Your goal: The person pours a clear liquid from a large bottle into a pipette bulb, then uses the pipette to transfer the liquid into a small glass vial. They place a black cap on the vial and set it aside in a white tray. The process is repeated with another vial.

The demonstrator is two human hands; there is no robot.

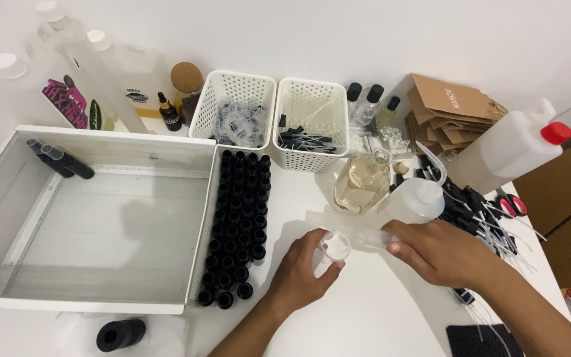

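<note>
On the white table, a small clear glass beaker is being gripped by the left hand beside rows of small black bottles, while a clear plastic tube is being pinched by the right hand before a glass flask of pale yellow liquid.

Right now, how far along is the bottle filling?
Done: little that shows; only two bottles lie in the white tray. In hand: the left hand holds a small clear beaker, and the right hand holds a clear tube beside it. Left: rows of small black bottles stand by the tray, apparently uncapped; whether they are filled cannot be told.
</note>
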